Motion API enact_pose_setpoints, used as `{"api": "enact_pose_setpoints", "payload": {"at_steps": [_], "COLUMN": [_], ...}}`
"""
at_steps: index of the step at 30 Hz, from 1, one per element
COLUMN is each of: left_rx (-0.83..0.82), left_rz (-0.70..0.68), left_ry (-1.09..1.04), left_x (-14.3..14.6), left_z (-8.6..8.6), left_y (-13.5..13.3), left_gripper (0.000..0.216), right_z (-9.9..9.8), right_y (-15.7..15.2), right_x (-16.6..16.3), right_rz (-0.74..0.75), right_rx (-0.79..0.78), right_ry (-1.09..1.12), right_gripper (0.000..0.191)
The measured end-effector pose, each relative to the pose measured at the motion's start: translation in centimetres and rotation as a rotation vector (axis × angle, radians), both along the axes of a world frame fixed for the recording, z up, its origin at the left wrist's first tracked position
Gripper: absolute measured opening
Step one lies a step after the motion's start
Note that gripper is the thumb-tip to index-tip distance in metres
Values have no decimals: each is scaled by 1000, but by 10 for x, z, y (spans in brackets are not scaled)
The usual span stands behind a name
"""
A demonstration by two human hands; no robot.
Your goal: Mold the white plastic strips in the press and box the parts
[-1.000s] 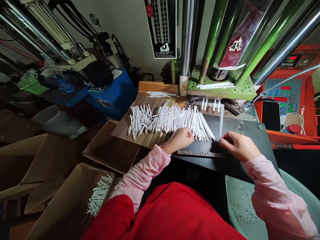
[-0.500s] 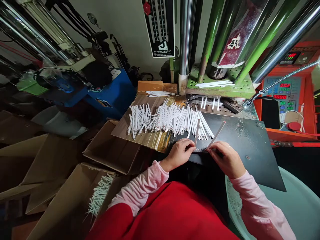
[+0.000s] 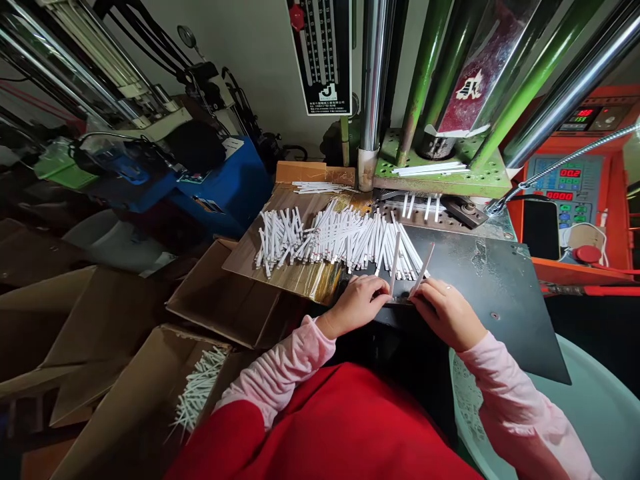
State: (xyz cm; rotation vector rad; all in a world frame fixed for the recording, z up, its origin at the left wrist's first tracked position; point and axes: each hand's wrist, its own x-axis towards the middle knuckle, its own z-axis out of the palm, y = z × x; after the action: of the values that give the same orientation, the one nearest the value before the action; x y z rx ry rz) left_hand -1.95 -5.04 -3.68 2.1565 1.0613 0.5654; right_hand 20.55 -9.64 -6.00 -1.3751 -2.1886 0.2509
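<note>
At the front edge of the black plate (image 3: 465, 287), my left hand (image 3: 357, 303) pinches the lower end of a thin white strip (image 3: 395, 263), which stands nearly upright. My right hand (image 3: 447, 313) is closed on the lower end of another white strip (image 3: 425, 263), tilted to the right. Small dark bits lie on the plate edge between the two hands; I cannot make them out. Just beyond my fingers spreads a wide pile of white strips (image 3: 345, 233), lying partly on a wooden board (image 3: 245, 257).
Behind the plate stands a press with a green platform (image 3: 385, 180) and several strips on it. An orange control box (image 3: 620, 227) with a phone (image 3: 541, 228) is at right. A pale green tub (image 3: 595, 400) sits below right, cardboard boxes (image 3: 125, 400) below left.
My right hand has shifted slightly left, and its strip has come closer to the left one and stands steeper. My left hand has hardly moved.
</note>
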Motion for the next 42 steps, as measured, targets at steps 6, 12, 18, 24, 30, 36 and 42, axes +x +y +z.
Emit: {"api": "enact_pose_setpoints", "payload": {"at_steps": [6, 12, 18, 24, 30, 36, 42], "left_rx": [28, 143, 12, -310, -191, -19, 64], "left_rz": [144, 255, 264, 140, 108, 147, 164], "left_ry": [92, 506, 486, 66, -183, -281, -290], "left_x": [1, 24, 23, -4, -10, -12, -11], "left_z": [13, 18, 22, 16, 0, -11, -16], "left_y": [21, 27, 32, 28, 9, -2, -7], "left_gripper": [11, 16, 13, 10, 7, 12, 14], "right_z": [7, -1, 5, 26, 22, 10, 11], "right_y": [7, 30, 55, 40, 20, 18, 22], "right_x": [7, 31, 27, 29, 41, 60, 64], "right_rz": [84, -326, -480, -537, -516, -481, -511], "right_rx": [-122, -139, -406, -429, -390, -412, -420], "right_ry": [82, 168, -40, -338, -325, -132, -28], "right_gripper": [26, 28, 19, 22, 20, 27, 26]}}
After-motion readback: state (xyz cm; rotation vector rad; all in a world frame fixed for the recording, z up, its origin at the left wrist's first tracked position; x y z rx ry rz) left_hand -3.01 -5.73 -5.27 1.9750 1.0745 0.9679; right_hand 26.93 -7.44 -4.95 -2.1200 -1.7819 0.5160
